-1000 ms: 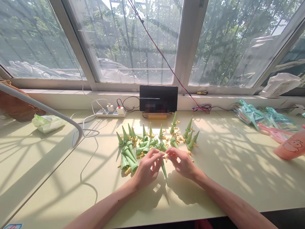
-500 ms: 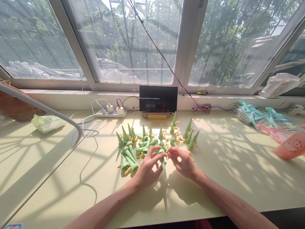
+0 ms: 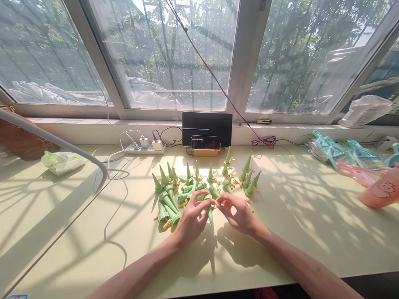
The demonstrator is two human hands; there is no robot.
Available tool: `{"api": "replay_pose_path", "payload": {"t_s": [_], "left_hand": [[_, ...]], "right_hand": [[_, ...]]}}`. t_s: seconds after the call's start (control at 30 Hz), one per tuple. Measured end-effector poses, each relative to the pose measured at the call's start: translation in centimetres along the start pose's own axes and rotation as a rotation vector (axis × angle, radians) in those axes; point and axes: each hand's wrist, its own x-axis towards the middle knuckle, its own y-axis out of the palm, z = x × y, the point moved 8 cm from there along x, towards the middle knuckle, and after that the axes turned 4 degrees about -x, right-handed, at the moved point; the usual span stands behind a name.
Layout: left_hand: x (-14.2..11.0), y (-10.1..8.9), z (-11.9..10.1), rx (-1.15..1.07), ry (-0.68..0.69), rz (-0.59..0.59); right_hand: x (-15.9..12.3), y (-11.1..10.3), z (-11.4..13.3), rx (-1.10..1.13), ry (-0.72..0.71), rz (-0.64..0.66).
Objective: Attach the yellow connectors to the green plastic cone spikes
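Pinching a green spike near its broad end, the left hand keeps its thumb and fingers bent in around it, and the narrow tip points down toward the person, above the pale table. Facing it, the right hand has thumb and forefinger drawn together on a small yellow piece beside the spike's broad end; the fingertips hide whether the two are joined, so I cannot tell. Just beyond both hands, more green spikes crowd the table: some lie on their sides, others stand with tips up, many with yellow bits poking out near their bases. Behind them a phone leans in front of a dark screen, with a white power strip to the left. Well apart on the right are teal items and a pinkish cup, tilted in this view
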Motion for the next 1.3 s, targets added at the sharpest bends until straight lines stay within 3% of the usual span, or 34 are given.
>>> {"api": "replay_pose_path", "payload": {"t_s": [1.3], "left_hand": [[0.28, 0.09, -0.54, -0.093, -0.001, 0.028]], "right_hand": [[0.02, 0.75, -0.80, -0.012, 0.012, 0.060]]}}
